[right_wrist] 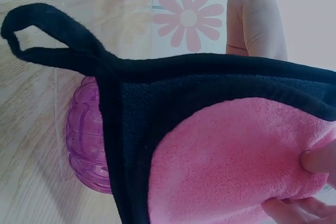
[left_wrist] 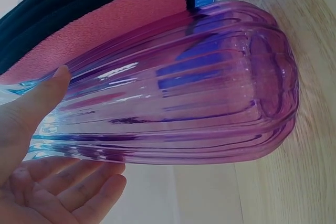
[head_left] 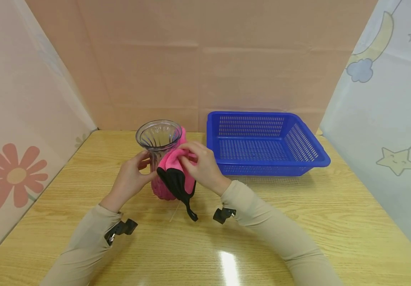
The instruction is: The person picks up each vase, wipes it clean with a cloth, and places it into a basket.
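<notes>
On the left, a plain beige sleeve [head_left: 80, 246] of close-fitting cloth ends at the wrist, leaving the left hand [head_left: 128, 178] bare, with soft creases along its length. The right sleeve [head_left: 280, 232] matches it in colour and fit, folded and wrinkled toward its near end, and the right hand [head_left: 205, 169] is bare too. A small, blocky black left device [head_left: 129, 226] and a similar right device [head_left: 221, 215] sit at the wrists, each showing a bit of silvery metal.

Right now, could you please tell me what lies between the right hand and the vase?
The cloth, pinched by the right hand, lies between it and the vase, as the head view shows.
</notes>
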Action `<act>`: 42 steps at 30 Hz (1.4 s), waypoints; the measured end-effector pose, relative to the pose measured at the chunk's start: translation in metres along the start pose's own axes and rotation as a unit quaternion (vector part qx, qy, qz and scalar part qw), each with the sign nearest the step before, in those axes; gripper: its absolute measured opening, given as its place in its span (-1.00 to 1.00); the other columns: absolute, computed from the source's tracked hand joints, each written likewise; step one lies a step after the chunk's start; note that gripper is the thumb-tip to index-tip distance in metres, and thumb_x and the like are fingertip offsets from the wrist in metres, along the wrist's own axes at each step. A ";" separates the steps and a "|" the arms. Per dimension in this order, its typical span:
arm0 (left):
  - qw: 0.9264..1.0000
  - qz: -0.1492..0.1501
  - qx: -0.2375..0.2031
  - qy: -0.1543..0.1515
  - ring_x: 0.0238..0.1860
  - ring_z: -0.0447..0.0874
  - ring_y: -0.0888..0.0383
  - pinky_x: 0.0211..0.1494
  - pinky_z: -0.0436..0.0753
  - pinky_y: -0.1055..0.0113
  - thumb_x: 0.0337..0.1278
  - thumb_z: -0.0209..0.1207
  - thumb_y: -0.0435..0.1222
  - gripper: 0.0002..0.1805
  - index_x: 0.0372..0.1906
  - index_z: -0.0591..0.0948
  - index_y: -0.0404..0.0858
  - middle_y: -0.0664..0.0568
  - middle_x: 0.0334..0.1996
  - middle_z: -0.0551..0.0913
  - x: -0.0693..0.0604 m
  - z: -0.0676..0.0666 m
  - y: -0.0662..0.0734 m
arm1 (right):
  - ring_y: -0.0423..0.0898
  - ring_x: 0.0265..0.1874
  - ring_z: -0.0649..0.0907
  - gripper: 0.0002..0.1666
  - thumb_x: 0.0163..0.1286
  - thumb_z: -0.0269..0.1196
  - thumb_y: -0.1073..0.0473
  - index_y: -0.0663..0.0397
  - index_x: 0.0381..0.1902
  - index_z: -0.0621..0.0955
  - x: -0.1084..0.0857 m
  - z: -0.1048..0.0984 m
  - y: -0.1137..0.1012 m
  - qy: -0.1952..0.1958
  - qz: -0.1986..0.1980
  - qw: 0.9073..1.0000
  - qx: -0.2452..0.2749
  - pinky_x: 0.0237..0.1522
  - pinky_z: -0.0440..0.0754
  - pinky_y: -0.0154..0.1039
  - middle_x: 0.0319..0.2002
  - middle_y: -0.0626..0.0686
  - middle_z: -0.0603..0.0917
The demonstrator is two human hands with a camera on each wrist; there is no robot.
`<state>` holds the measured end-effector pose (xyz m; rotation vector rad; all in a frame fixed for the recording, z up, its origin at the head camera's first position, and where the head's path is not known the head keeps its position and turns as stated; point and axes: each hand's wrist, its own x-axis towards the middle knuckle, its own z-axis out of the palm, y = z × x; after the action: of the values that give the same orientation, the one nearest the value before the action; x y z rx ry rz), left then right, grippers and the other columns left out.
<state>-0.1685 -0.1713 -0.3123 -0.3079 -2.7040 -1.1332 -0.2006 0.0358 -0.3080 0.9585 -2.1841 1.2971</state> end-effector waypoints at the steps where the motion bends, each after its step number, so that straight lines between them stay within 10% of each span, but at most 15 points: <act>1: 1.000 -0.001 0.002 0.000 0.10 0.54 -0.29 0.15 0.54 -0.08 0.02 0.29 -0.34 -0.36 0.23 0.36 -0.42 -0.37 0.18 0.46 0.000 0.000 0.000 | -0.07 -0.25 0.62 -0.87 0.23 0.23 0.38 0.22 -0.24 0.62 0.000 0.000 0.000 -0.003 -0.001 1.000 -0.004 -0.14 0.71 -0.33 -0.28 0.14 0.64; 42: 1.000 0.002 0.005 -0.025 0.09 0.52 -0.35 0.04 0.60 -0.11 0.07 0.28 -0.18 -0.31 0.30 0.31 -0.30 -0.38 0.24 0.39 -0.001 -0.001 0.001 | 0.00 -0.16 0.72 -0.83 0.23 0.24 0.36 0.21 -0.19 0.60 -0.017 0.004 0.011 -0.075 0.049 0.996 -0.030 -0.11 0.71 -0.24 -0.20 0.15 0.72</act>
<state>-0.1676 -0.1718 -0.3109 -0.3443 -2.7492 -1.1265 -0.1972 0.0418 -0.3272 0.9642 -2.3966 1.2318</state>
